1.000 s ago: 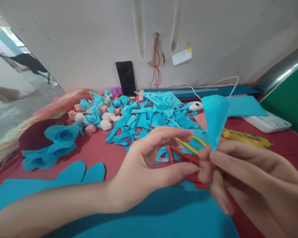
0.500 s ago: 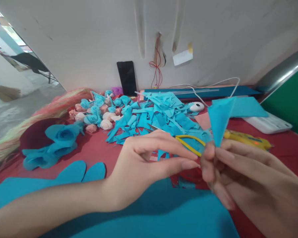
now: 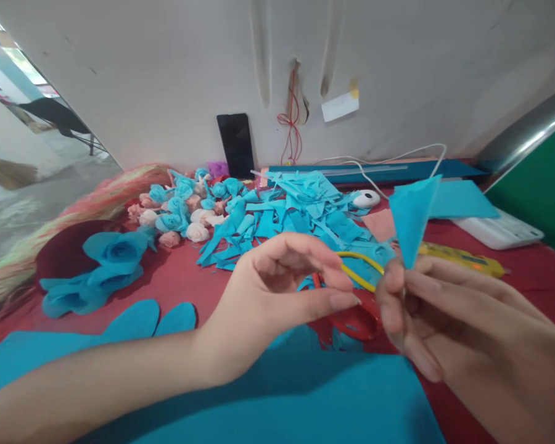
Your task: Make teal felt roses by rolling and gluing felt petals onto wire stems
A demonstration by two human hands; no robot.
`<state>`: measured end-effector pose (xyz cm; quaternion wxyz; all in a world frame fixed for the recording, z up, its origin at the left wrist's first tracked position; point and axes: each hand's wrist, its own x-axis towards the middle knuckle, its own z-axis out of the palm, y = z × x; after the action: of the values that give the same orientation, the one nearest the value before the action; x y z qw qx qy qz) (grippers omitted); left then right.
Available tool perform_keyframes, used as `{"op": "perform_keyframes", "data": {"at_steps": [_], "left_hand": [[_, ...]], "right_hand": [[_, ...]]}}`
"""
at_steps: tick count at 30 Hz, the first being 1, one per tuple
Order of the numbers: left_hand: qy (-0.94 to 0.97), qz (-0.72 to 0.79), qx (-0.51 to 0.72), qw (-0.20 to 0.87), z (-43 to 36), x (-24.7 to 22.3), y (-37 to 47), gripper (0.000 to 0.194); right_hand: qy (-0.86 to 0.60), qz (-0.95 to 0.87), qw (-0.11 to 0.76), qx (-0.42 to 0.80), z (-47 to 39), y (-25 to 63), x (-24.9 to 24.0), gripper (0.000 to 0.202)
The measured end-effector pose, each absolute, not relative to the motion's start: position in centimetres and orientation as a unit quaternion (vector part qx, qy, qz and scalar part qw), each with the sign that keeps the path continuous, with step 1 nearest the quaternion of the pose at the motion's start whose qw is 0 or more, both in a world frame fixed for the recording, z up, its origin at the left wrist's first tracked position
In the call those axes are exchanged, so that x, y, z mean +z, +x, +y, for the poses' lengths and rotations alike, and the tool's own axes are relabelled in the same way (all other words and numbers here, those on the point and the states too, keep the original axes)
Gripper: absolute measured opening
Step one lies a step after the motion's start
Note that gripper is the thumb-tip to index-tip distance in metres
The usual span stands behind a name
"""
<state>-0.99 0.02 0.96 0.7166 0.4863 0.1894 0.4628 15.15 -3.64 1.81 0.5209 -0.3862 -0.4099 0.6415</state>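
A wedge of bright blue paper (image 3: 411, 222) is held above the red-covered surface (image 3: 166, 274), point downward, in front of a yellow tool (image 3: 472, 259) bearing a small orange light. The right hand (image 3: 472, 327) has its grip closed on the narrow lower end, thumb against fingers, presumably so that the broad upper part is left uncrushed. The left hand (image 3: 259, 308) is raised just beside it, fingers curled around a hollow palm, a posture that seems to keep it near the paper without pressing it (whether its thumb and fingertips meet, or pinch anything thin, cannot be told). Loose blue scraps (image 3: 300, 209) are heaped farther back, probably out of the hands' way, while a blue sheet (image 3: 351, 394) lies below, within easy reach. The wedge appears folded or rolled: its upper edge slants up toward the right, its straight sides taper downward, and its lowest tip is hidden between the fingers.
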Motion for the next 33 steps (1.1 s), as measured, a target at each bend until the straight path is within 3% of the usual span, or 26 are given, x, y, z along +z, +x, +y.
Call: {"op": "perform_keyframes", "data": {"at_steps": [9, 15, 22, 29, 33], "left_hand": [[0.442, 0.194, 0.447, 0.753, -0.1, 1.2, -0.9, 0.021], [0.434, 0.174, 0.450, 0.761, -0.3, 1.2, -1.0, 0.026], [0.437, 0.171, 0.444, 0.763, -0.3, 1.4, -0.9, 0.025], [0.444, 0.195, 0.433, 0.760, -0.3, 1.5, -0.8, 0.024], [0.448, 0.204, 0.430, 0.757, -0.4, 1.5, -0.8, 0.023]], "right_hand": [[-0.486, -0.470, 0.529, 0.513, -3.5, 15.3, 2.4, 0.029], [-0.513, -0.470, 0.522, 0.493, -3.5, 15.3, 2.3, 0.031], [-0.568, -0.452, 0.530, 0.438, -3.9, 15.1, 1.6, 0.046], [-0.559, -0.461, 0.515, 0.458, -4.2, 15.1, 1.3, 0.040], [-0.496, -0.484, 0.500, 0.520, -4.3, 15.2, 1.3, 0.024]]}}
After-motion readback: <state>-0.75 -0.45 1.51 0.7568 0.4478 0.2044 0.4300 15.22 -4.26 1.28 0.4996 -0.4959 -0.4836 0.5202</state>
